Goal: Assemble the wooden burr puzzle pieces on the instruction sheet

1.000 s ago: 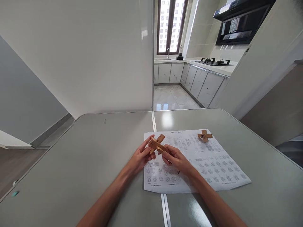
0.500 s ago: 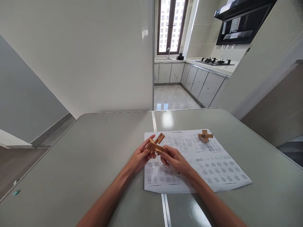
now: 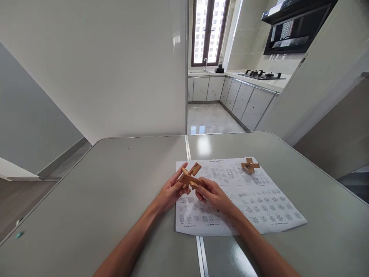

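Between my two hands, above the printed sheet, is a cluster of interlocking wooden puzzle pieces (image 3: 188, 178), crossed at angles, one end bearing a dark mark. My left hand (image 3: 172, 188) grips its left side, with the thumb in front and a finger stretched along the back. My right hand (image 3: 211, 192) pinches the lower right end of a piece between thumb and fingers. Beneath lies a white instruction sheet (image 3: 268, 215) with rows of small diagrams. On its far right corner stands a cross-shaped wooden puzzle assembly (image 3: 250, 165), with a dark mark, apart from both hands.
The grey table (image 3: 86, 215) has a metal seam (image 3: 201, 256) running from front to back. A small teal object (image 3: 19, 234) lies near its left edge. Beyond the table are a white wall panel (image 3: 129, 69) and a kitchen with a stove (image 3: 262, 75).
The raised finger of my left hand has shifted slightly along the held pieces. Both hands keep their hold in nearly the same place, and the cross-shaped assembly has not moved.
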The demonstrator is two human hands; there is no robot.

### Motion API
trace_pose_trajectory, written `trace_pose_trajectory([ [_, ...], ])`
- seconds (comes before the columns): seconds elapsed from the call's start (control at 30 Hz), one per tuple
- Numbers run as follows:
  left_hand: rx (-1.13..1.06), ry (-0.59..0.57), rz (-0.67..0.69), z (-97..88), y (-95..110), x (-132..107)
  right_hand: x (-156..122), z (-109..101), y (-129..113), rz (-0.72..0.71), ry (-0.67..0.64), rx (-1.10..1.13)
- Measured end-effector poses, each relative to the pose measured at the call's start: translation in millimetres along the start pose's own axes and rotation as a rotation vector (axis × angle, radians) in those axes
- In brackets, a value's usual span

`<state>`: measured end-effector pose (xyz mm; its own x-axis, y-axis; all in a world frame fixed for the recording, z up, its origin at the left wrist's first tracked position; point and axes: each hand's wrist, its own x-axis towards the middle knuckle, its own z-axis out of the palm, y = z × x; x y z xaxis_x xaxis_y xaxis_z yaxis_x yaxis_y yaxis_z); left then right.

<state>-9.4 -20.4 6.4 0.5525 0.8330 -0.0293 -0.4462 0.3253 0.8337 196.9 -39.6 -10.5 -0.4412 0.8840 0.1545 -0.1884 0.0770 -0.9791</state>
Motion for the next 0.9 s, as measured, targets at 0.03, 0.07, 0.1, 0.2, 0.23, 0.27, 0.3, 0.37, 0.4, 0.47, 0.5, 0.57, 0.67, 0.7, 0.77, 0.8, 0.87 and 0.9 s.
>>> trace_pose_trajectory([
  [0.03,0.006,-0.012,-0.007,0.9,-0.5,-0.1,0.2,0.1,0.6,0.002,0.005,-0.005],
  [0.07,0.011,-0.025,-0.015,1.7,-1.2,-0.1,0.5,0.3,1.1,0.004,0.007,-0.011],
  [0.1,0.017,-0.036,-0.023,2.5,-1.9,0.0,0.8,0.5,1.3,0.004,0.009,-0.015],
  [0.2,0.040,-0.043,-0.036,3.9,-3.2,0.6,1.6,1.7,0.2,-0.002,0.016,-0.023],
  [0.23,0.047,-0.040,-0.037,4.1,-3.4,0.8,1.8,2.0,-0.5,-0.004,0.019,-0.022],
  [0.27,0.052,-0.039,-0.037,4.3,-3.4,1.0,2.0,2.2,-1.2,-0.007,0.024,-0.019],
  [0.3,0.056,-0.038,-0.036,4.4,-3.5,1.2,2.1,2.3,-1.7,-0.011,0.030,-0.014],
  [0.37,0.059,-0.036,-0.034,4.1,-3.9,1.6,2.4,2.2,-1.5,-0.012,0.044,-0.001],
  [0.4,0.063,-0.036,-0.036,3.9,-4.3,1.7,2.4,2.1,-0.7,-0.012,0.051,0.005],
  [0.47,0.067,-0.041,-0.037,2.9,-5.6,2.2,2.2,2.1,1.6,-0.017,0.073,0.020],
  [0.5,0.070,-0.046,-0.036,2.3,-6.4,2.4,2.0,2.2,2.8,-0.017,0.086,0.030],
  [0.57,0.082,-0.057,-0.030,1.2,-7.9,3.0,1.2,2.8,4.8,-0.016,0.117,0.053],
  [0.67,0.119,-0.080,-0.029,0.3,-9.6,3.5,0.0,3.3,6.5,-0.021,0.164,0.081],
  [0.7,0.128,-0.086,-0.033,0.5,-9.9,3.4,-0.2,3.1,7.1,-0.024,0.170,0.095],
  [0.77,0.137,-0.090,-0.039,1.4,-10.1,3.1,-0.3,1.5,8.7,-0.013,0.163,0.127],
  [0.8,0.139,-0.091,-0.039,2.1,-10.0,2.9,-0.2,0.3,9.7,0.001,0.155,0.144],
  [0.87,0.146,-0.090,-0.038,3.5,-9.7,2.4,0.2,-2.6,11.7,0.031,0.143,0.169],
  [0.9,0.144,-0.085,-0.038,4.0,-9.4,2.2,0.3,-4.0,12.3,0.042,0.139,0.178],
])
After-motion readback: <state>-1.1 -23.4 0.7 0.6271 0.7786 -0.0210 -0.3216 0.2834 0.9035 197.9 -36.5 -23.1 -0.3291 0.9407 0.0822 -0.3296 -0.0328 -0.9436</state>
